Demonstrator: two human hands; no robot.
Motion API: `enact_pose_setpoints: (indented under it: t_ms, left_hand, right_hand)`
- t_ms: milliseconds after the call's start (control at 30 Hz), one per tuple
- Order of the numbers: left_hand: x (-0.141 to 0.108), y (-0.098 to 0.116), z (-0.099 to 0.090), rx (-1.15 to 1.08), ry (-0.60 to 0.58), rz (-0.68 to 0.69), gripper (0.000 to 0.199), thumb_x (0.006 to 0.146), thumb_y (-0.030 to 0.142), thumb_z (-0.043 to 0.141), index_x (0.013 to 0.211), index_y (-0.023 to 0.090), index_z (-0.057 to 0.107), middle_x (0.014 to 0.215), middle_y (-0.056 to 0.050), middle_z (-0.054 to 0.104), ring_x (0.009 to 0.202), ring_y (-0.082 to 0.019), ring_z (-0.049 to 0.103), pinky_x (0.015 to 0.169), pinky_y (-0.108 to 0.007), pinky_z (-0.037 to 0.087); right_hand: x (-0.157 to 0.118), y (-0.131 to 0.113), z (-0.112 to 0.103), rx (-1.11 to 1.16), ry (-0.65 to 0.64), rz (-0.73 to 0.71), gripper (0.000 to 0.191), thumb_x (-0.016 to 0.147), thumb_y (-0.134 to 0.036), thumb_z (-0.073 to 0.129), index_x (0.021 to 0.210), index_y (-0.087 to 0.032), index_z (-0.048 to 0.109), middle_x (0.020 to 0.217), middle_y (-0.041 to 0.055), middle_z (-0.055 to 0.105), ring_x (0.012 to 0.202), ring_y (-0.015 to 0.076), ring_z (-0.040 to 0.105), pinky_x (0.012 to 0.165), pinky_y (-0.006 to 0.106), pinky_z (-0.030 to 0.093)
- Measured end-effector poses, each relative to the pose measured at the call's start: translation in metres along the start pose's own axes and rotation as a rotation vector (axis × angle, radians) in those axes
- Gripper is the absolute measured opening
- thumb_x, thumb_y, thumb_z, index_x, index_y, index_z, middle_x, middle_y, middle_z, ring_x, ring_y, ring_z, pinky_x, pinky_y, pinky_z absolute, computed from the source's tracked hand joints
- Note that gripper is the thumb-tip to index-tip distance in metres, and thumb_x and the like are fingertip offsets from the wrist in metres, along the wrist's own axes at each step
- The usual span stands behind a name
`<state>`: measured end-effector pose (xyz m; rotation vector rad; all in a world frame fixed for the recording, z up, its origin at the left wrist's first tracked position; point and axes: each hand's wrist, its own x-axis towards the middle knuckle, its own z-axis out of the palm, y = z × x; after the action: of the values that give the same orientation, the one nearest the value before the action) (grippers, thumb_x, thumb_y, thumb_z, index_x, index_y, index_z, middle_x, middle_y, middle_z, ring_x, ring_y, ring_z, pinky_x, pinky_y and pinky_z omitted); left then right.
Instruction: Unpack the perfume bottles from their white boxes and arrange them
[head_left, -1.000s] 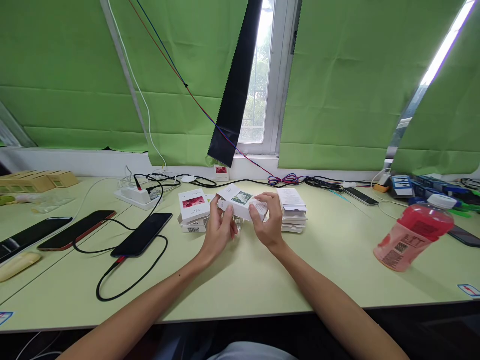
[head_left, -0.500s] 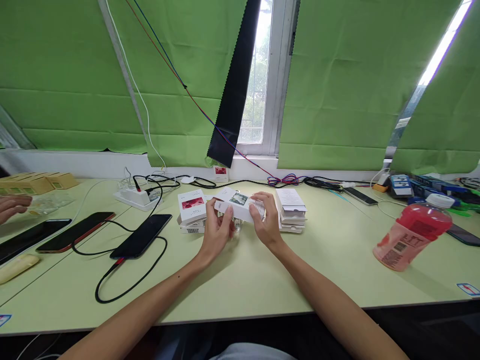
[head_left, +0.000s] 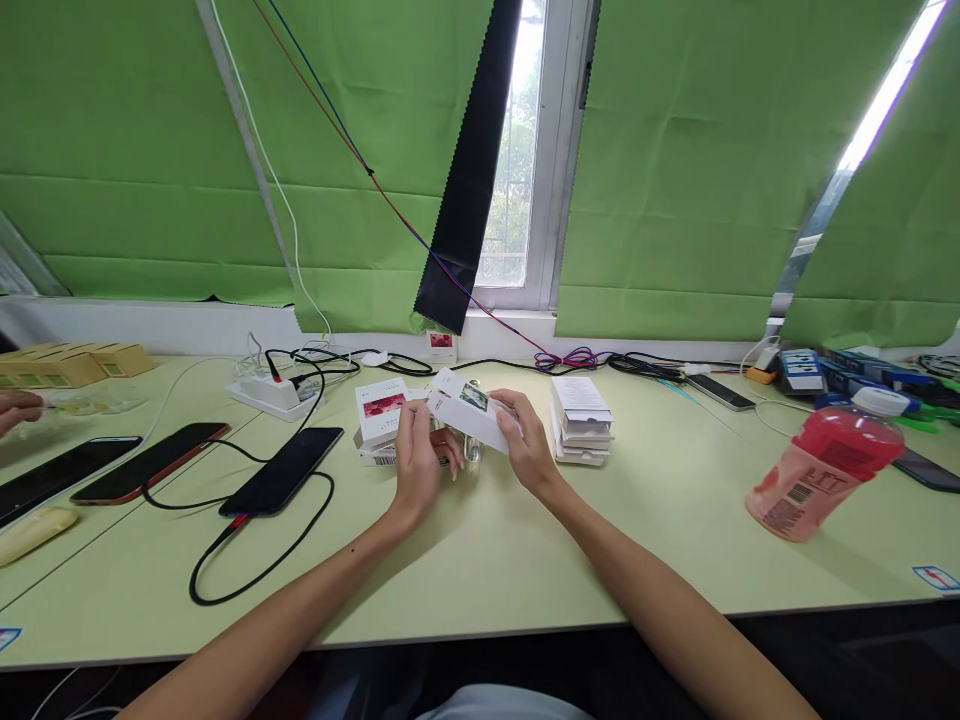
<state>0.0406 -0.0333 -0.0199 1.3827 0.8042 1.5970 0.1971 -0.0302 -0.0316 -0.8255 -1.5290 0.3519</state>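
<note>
A small white cardboard box (head_left: 469, 408) with a green-and-white picture is held up in front of me, slanting down to the right. My right hand (head_left: 531, 445) grips its right end, thumb on the near side. At the left end, by the end flap, my left hand (head_left: 420, 460) pinches the box, its other fingers curled underneath. Clear glass-like items (head_left: 474, 449) stand partly hidden below and behind the box. Left of it lies a stack of white boxes with a red picture (head_left: 384, 405); to the right stands another white box stack (head_left: 583, 420).
Left are a phone on a black cable (head_left: 283, 472), more phones, a white power strip (head_left: 276, 392) and yellow boxes (head_left: 67, 366). Another person's hand (head_left: 19, 408) is at the left edge. A pink drink bottle (head_left: 821, 465) stands right. Cables (head_left: 577, 358) run along the wall.
The held box has tilted, its right end lower. My left hand has shifted slightly left, its thumb moving off the box's front. The other person's hand has moved left.
</note>
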Motion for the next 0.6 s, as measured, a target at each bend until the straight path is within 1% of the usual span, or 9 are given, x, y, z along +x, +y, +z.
enact_pose_setpoints:
  t_ms: [100, 200, 333, 467, 600]
  left_hand:
    - [0.0013, 0.0013, 0.0003, -0.025, 0.048, -0.019, 0.035, 0.096, 0.061, 0.045, 0.094, 0.026, 0.043, 0.053, 0.007, 0.051, 0.038, -0.012, 0.049, 0.034, -0.023, 0.032]
    - [0.0016, 0.0023, 0.0009, -0.024, 0.069, -0.029, 0.034, 0.097, 0.059, 0.043, 0.092, 0.026, 0.044, 0.051, 0.008, 0.051, 0.036, -0.012, 0.048, 0.033, -0.024, 0.033]
    - [0.0018, 0.0034, 0.0016, -0.036, 0.061, -0.054, 0.028, 0.098, 0.053, 0.041, 0.093, 0.025, 0.042, 0.046, 0.008, 0.050, 0.033, -0.014, 0.048, 0.031, -0.025, 0.031]
    - [0.0025, 0.0052, 0.0022, -0.046, 0.071, -0.074, 0.023, 0.096, 0.048, 0.045, 0.090, 0.027, 0.041, 0.045, 0.008, 0.052, 0.032, -0.014, 0.047, 0.030, -0.025, 0.031]
    - [0.0034, 0.0061, 0.0039, -0.069, 0.076, -0.099, 0.019, 0.094, 0.044, 0.048, 0.087, 0.027, 0.041, 0.043, 0.009, 0.052, 0.031, -0.014, 0.046, 0.029, -0.024, 0.030]
  right_hand:
    - [-0.0004, 0.0010, 0.0004, 0.005, -0.058, 0.024, 0.033, 0.100, -0.041, 0.042, 0.119, -0.021, 0.059, 0.117, 0.0085, 0.066, 0.110, 0.0205, 0.062, 0.098, 0.037, 0.049]
    - [-0.0009, 0.0024, 0.0008, 0.005, -0.085, 0.031, 0.033, 0.099, -0.042, 0.043, 0.120, -0.022, 0.059, 0.117, 0.0080, 0.066, 0.109, 0.0206, 0.062, 0.096, 0.037, 0.050]
    - [-0.0016, 0.0046, 0.0019, 0.003, -0.082, 0.025, 0.032, 0.099, -0.042, 0.045, 0.119, -0.021, 0.059, 0.118, 0.0087, 0.066, 0.109, 0.0214, 0.062, 0.095, 0.037, 0.051]
    - [-0.0014, 0.0044, 0.0020, 0.003, -0.091, 0.028, 0.033, 0.098, -0.043, 0.045, 0.120, -0.021, 0.058, 0.116, 0.0087, 0.066, 0.107, 0.0214, 0.062, 0.095, 0.038, 0.051]
    - [0.0007, 0.0030, -0.0010, 0.032, -0.092, 0.028, 0.036, 0.097, -0.043, 0.047, 0.121, -0.019, 0.057, 0.117, 0.0100, 0.065, 0.109, 0.0221, 0.062, 0.098, 0.040, 0.049]
